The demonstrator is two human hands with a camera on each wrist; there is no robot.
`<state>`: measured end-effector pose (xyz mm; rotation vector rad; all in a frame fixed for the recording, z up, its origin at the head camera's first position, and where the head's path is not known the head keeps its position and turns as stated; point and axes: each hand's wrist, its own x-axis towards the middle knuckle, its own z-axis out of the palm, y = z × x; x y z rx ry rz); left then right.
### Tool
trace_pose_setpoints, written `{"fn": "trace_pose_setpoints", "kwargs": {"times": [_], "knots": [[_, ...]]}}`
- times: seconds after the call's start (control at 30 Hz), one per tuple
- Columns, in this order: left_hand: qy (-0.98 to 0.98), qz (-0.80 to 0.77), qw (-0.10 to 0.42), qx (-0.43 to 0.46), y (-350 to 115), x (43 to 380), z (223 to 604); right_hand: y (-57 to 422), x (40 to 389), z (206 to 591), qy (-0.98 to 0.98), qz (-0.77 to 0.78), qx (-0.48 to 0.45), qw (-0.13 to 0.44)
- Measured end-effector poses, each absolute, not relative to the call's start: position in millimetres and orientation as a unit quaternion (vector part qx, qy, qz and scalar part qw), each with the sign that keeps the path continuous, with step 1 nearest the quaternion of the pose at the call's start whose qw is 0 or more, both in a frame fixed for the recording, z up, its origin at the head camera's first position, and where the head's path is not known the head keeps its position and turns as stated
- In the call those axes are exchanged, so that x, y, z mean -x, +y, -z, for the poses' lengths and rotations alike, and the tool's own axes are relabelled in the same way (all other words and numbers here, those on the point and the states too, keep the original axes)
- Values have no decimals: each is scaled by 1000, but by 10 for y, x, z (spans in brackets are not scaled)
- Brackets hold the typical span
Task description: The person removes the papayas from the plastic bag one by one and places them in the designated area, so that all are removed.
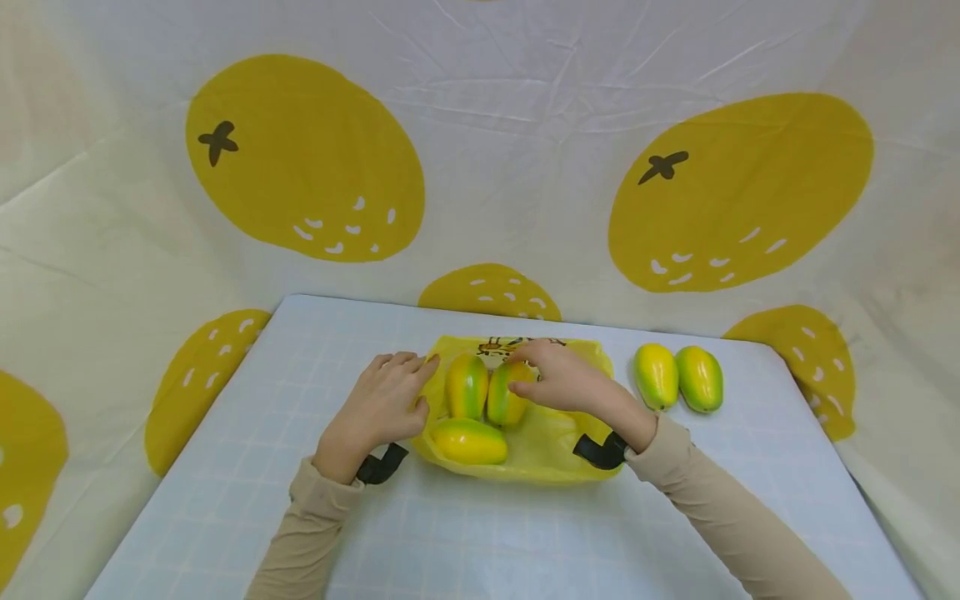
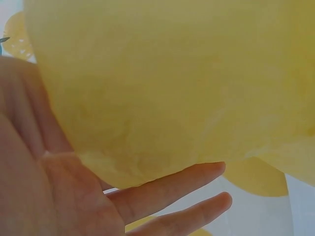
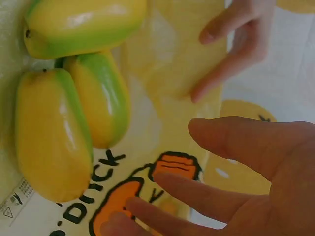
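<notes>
A yellow plastic bag (image 1: pixel 551 446) with a printed cartoon and lettering lies on the table. Three glossy yellow-green mangoes rest on it: an upright left one (image 1: pixel 467 386), one beside it (image 1: pixel 504 405), and one lying crosswise (image 1: pixel 470 442) in front. My left hand (image 1: pixel 378 402) is at the bag's left edge, its fingers stretched along the plastic, which hides part of them in the left wrist view. Above the bag's right half, my right hand (image 1: pixel 562 377) has its fingers spread near the second mango. In the right wrist view those fingers (image 3: pixel 197 191) hold nothing.
Two more mangoes, a left one (image 1: pixel 656 377) and a right one (image 1: pixel 700 379), sit side by side on the table (image 1: pixel 480 533), right of the bag. A curtain (image 1: pixel 517 167) printed with yellow fruit hangs behind the table. Black straps circle both wrists.
</notes>
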<state>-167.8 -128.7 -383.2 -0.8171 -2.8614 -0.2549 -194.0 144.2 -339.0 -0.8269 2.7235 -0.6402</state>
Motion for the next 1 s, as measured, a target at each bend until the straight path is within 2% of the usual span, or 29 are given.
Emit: {"fn": "trace_pose_setpoints", "kwargs": {"times": [0.27,0.4,1.0], "knots": [[-954,84,75,276,-1288,1677,3854,1341,1992,3663,940,186,215,186],[-954,84,76,278,-1288,1671,3850,1304,2019,3777,941,182,201,202],[-951,85,93,282,-1298,1667,3855,1213,2004,3977,946,177,203,182]]}}
